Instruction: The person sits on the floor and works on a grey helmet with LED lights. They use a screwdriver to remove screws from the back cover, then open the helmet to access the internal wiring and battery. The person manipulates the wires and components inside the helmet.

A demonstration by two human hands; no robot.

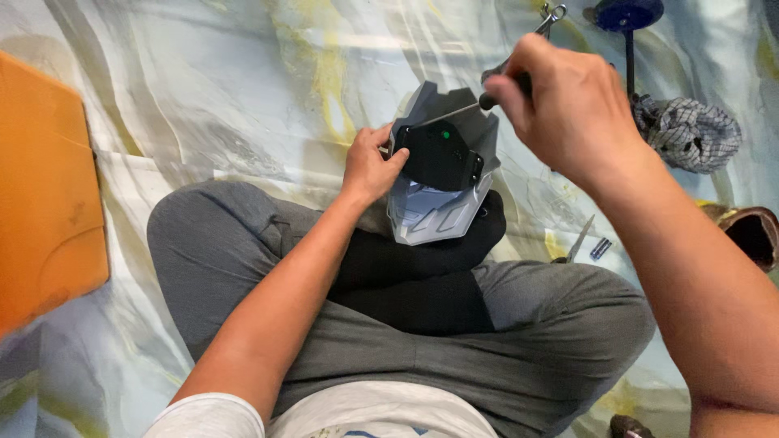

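I sit cross-legged on a patterned sheet. My left hand grips the left edge of a grey and black plastic housing that rests on my black-socked foot. A small green spot shows on its black middle part. My right hand is closed around a screwdriver with a dark handle. Its thin shaft points left and down, and the tip touches the top of the black part.
An orange flat object lies at the left. A checked cloth bundle and a blue round object on a stem sit at the upper right. Small metal tools lie beside my right knee. A brown object is at the right edge.
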